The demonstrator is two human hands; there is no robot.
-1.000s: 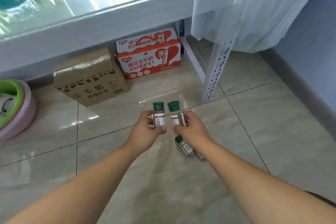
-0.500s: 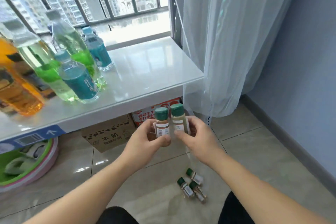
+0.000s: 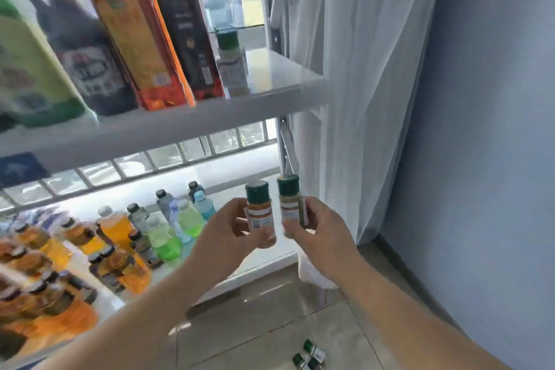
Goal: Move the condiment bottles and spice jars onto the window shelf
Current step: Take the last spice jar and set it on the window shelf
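Carrying step: the left hand (image 3: 231, 234) has its grip round an orange spice jar (image 3: 259, 213), the right hand (image 3: 318, 234) round a greenish spice jar (image 3: 289, 204), both upright, below the upper shelf (image 3: 285, 72). The next move likely calls for lifting them onto its bare right end.

Left hand (image 3: 228, 237) with the orange spice jar (image 3: 260, 213) and right hand (image 3: 321, 237) with the olive spice jar (image 3: 290, 204) have risen from near the floor to lower shelf (image 3: 264, 267) height. View swung upward: upper shelf (image 3: 210, 117) now in sight, floor jars (image 3: 309, 357) down at frame bottom.
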